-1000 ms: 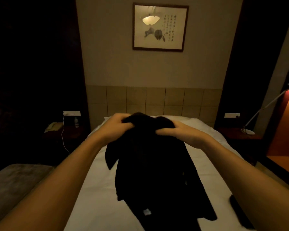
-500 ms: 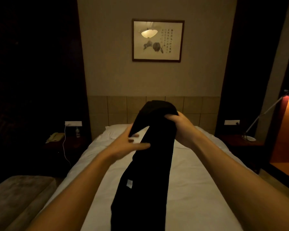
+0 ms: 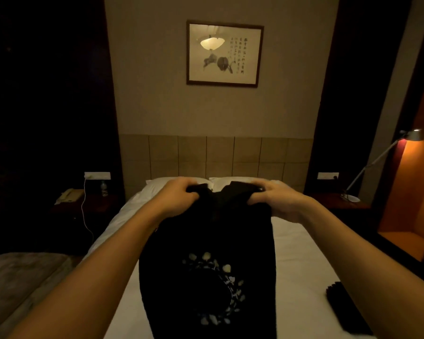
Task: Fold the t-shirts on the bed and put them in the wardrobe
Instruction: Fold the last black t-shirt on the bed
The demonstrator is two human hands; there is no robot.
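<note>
The left hand [image 3: 179,198] and the right hand [image 3: 275,200] each grip a top corner of a black t-shirt [image 3: 206,265], fingers curled over bunched fabric, with both arms stretched forward. The shirt hangs down between the forearms over the white bed [image 3: 299,253], showing a ring-shaped white print [image 3: 213,287] on its lower part; whether its hem touches the sheet cannot be told. Near the right forearm, another dark folded cloth [image 3: 345,309] lies on the sheet. Two white pillows [image 3: 233,182] sit at the head of the bed against a tiled beige headboard [image 3: 216,155]. Above hangs a framed ink painting [image 3: 224,53]. A nightstand with a telephone [image 3: 67,195] stands on the left, and a lit desk lamp [image 3: 377,162] stands on the right.
</note>
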